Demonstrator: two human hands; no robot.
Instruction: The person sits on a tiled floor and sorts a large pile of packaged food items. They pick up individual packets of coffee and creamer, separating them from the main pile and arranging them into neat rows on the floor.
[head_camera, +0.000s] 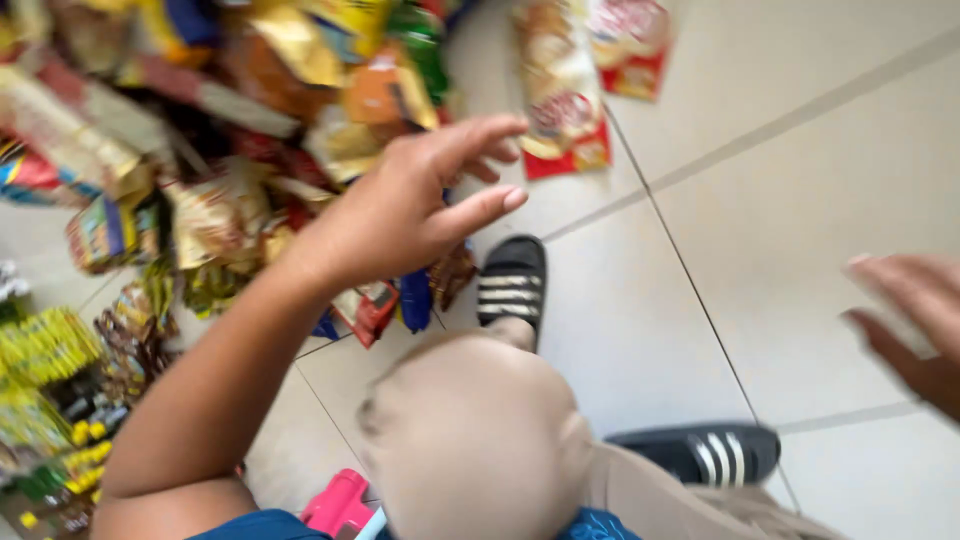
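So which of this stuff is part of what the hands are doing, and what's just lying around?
In hand:
- left hand, open, empty, reaching over the snack packets
- right hand, blurred, seemingly empty

Lying about:
- red packets apart on the tile floor
- yellow packets
- pink object
- sandals

the right hand is smeared by motion and cut off by the right edge, so whether its grip holds anything cannot be told. the heap of snack packets at far left is blurred, runs off the top and left edges, and is partly hidden behind the left hand. the pink thing at the near edge is cut off and too unclear to name.
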